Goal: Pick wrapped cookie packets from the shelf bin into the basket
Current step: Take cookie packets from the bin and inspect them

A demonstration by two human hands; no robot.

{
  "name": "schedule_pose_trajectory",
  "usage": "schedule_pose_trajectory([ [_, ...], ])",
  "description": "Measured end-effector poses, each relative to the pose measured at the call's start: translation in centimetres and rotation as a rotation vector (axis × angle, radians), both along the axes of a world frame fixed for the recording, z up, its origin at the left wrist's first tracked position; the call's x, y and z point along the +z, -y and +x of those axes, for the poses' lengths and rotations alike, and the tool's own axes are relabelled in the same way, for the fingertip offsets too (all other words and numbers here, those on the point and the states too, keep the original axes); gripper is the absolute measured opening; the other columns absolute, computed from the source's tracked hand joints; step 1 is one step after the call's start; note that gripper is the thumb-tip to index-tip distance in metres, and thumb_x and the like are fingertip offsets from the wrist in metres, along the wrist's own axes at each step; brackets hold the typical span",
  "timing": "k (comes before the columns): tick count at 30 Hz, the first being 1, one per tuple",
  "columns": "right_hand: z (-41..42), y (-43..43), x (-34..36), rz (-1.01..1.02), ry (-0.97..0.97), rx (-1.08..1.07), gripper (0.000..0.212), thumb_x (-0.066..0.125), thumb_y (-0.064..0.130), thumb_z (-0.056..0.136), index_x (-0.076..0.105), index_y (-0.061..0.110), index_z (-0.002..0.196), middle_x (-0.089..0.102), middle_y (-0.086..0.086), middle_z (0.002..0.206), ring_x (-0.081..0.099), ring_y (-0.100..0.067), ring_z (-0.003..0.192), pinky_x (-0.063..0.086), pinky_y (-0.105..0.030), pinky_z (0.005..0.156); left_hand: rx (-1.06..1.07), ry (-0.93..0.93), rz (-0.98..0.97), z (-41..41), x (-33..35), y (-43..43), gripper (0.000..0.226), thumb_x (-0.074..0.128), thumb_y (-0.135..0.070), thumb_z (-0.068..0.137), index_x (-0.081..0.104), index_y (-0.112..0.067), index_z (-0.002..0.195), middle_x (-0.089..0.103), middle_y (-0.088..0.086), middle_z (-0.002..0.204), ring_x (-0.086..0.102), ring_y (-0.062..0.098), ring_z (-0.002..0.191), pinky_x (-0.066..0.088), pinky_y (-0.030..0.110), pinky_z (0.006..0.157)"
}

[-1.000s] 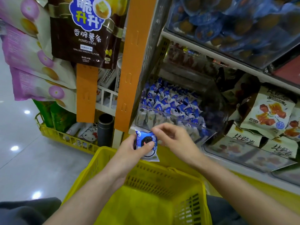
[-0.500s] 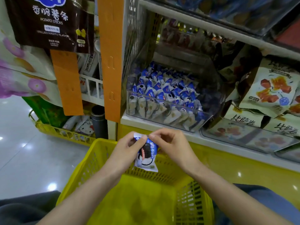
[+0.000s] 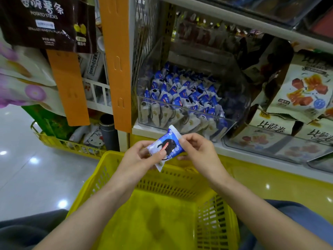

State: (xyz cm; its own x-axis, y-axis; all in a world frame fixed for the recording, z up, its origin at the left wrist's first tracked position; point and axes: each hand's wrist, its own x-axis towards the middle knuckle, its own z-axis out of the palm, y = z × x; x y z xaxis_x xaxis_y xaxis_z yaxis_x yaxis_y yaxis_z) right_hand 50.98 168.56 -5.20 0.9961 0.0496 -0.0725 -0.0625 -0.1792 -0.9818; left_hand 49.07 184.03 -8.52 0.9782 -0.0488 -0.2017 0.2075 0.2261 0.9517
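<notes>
- I have one cookie packet [image 3: 166,146] out of the clear shelf bin [image 3: 191,112], held tilted over the far rim of the yellow basket [image 3: 162,221].
- My left hand [image 3: 137,159] pinches its lower end between thumb and fingers; my right hand [image 3: 196,150] pinches its upper right edge.
- I judge this as the carry step: picked, not yet dropped.
- The basket floor looks bare.
- Next I need both pinches to let go over the basket's middle, then to reach for the bin's front edge.
</notes>
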Motion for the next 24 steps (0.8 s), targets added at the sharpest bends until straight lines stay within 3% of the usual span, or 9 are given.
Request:
schedule_pose_trajectory([
  [4, -0.6, -0.4, -0.4, 0.185, -0.234, 0.037, 0.012, 0.045, 0.007, 0.095, 0.053, 0.005, 0.086, 0.063, -0.008, 0.083, 0.063, -0.004, 0.065, 0.056, -0.018, 0.06, 0.104, 0.046, -0.072, 0.4, 0.0, -0.3, 0.033, 0.063, -0.028, 0.074, 0.058, -0.012, 0.102, 0.074, 0.001, 0.087, 0.07, 0.011, 0.08, 0.053, 0.018, 0.065],
  [8, -0.9, -0.6, -0.7, 0.182, -0.378, 0.128, 0.007, 0.045, 0.007, 0.096, 0.05, 0.004, 0.092, 0.066, -0.012, 0.089, 0.065, -0.012, 0.071, 0.055, -0.019, 0.063, 0.169, 0.104, -0.026, 0.3, 0.0, -0.4, 0.011, 0.053, -0.017, 0.09, 0.061, -0.011, 0.094, 0.074, -0.001, 0.078, 0.068, 0.006, 0.073, 0.051, 0.014, 0.062],
  [9, -0.9, -0.7, -0.8, 0.115, -0.366, 0.163, 0.005, 0.047, 0.005, 0.094, 0.05, 0.002, 0.098, 0.065, -0.015, 0.094, 0.064, -0.014, 0.074, 0.054, -0.018, 0.065, 0.187, 0.119, 0.012, 0.2, 0.0, -0.5, 0.011, 0.051, -0.015, 0.092, 0.061, -0.011, 0.091, 0.074, -0.001, 0.075, 0.067, 0.005, 0.07, 0.052, 0.015, 0.062],
  [12, -1.0, -0.7, -1.3, -0.217, -0.138, 0.256, 0.043, 0.064, 0.003, 0.084, 0.043, 0.005, 0.122, 0.057, -0.011, 0.12, 0.056, -0.013, 0.102, 0.047, -0.021, 0.087, 0.213, 0.208, 0.242, 0.3, 0.1, -0.9, 0.018, 0.051, -0.011, 0.093, 0.062, -0.015, 0.08, 0.068, -0.001, 0.067, 0.062, 0.006, 0.063, 0.051, 0.022, 0.062],
  [14, -1.1, -0.8, -1.3, -0.294, -0.038, 0.29, 0.052, 0.068, 0.011, 0.081, 0.043, 0.008, 0.126, 0.055, -0.005, 0.123, 0.053, -0.012, 0.113, 0.044, -0.027, 0.097, 0.144, 0.286, 0.4, 0.2, 0.3, -0.9, 0.019, 0.054, -0.011, 0.091, 0.062, -0.017, 0.075, 0.062, -0.002, 0.066, 0.055, 0.009, 0.064, 0.045, 0.028, 0.064],
  [16, -1.2, -1.0, -1.1, -0.27, 0.003, 0.308, 0.039, 0.068, 0.013, 0.082, 0.052, 0.009, 0.117, 0.062, -0.003, 0.113, 0.058, -0.013, 0.106, 0.047, -0.031, 0.092, 0.081, 0.281, 0.417, 0.0, 0.3, -0.6, 0.02, 0.055, -0.012, 0.09, 0.061, -0.015, 0.072, 0.061, 0.002, 0.067, 0.052, 0.011, 0.066, 0.044, 0.031, 0.066],
  [19, -1.2, -0.9, -1.1, -0.283, 0.051, 0.29, 0.024, 0.068, 0.012, 0.082, 0.057, 0.013, 0.102, 0.064, 0.001, 0.1, 0.06, -0.011, 0.094, 0.048, -0.027, 0.085, 0.095, 0.098, 0.153, -0.2, 0.3, -0.3, 0.019, 0.054, -0.012, 0.09, 0.063, -0.009, 0.073, 0.063, 0.003, 0.072, 0.055, 0.016, 0.072, 0.047, 0.034, 0.072],
  [21, -1.1, -0.9, -1.1, -0.242, 0.029, 0.269, 0.023, 0.068, 0.011, 0.082, 0.055, 0.013, 0.101, 0.064, -0.001, 0.099, 0.06, -0.011, 0.089, 0.049, -0.023, 0.079, 0.114, 0.037, 0.041, -0.1, 0.3, -0.2, 0.015, 0.056, -0.012, 0.089, 0.065, -0.009, 0.078, 0.067, -0.001, 0.072, 0.06, 0.011, 0.072, 0.051, 0.026, 0.071],
  [24, -1.1, -1.0, -1.1, -0.132, -0.042, 0.242, 0.023, 0.065, 0.01, 0.084, 0.052, 0.011, 0.103, 0.063, -0.007, 0.1, 0.061, -0.02, 0.085, 0.051, -0.025, 0.073, 0.127, 0.117, 0.073, -0.2, 0.6, -0.1, 0.01, 0.057, -0.01, 0.088, 0.065, -0.01, 0.082, 0.068, -0.005, 0.068, 0.062, 0.002, 0.065, 0.05, 0.014, 0.062],
])
